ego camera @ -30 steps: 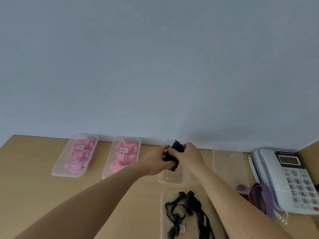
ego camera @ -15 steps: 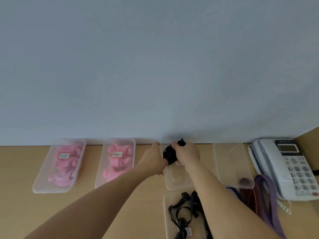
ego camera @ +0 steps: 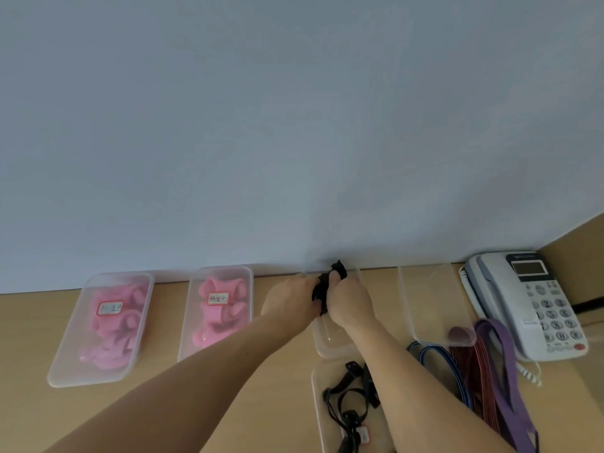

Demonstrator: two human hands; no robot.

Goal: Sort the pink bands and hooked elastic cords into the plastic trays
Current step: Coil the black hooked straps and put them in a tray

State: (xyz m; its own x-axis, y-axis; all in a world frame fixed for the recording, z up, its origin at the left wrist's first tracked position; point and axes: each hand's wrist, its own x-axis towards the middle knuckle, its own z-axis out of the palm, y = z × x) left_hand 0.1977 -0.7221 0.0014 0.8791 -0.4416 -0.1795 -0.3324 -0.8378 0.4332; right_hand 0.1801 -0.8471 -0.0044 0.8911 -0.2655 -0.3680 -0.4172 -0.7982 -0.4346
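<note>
A: So, biggest first: what lies on the wooden desk [ego camera: 228, 403]?

B: A white telephone [ego camera: 529, 305] at the far right. Along the wall stand four clear plastic trays. The two on the left, the left pink tray [ego camera: 65, 361] and the second pink tray [ego camera: 186, 325], each hold pink bands [ego camera: 111, 328] and a label. Then come the middle tray [ego camera: 330, 341] and an empty tray [ego camera: 434, 305]. A near tray [ego camera: 315, 403] holds black hooked cords [ego camera: 349, 397]. Loose purple, red and blue straps [ego camera: 503, 371] lie right of it.

A: And the hands?

B: The left hand [ego camera: 291, 299] and the right hand [ego camera: 349, 302] meet over the far end of the middle tray. Both grip one bunched black cord [ego camera: 323, 289] between them, with the fingers curled round it.

A: Where does the cord have to go?

B: Straight down, I judge. The tray's long axis runs near to far, and its bare floor lies just nearward of the grip. Neither hand is nearer, since both are on the cord. Its hooks are hidden, so I cannot tell how they point.
</note>
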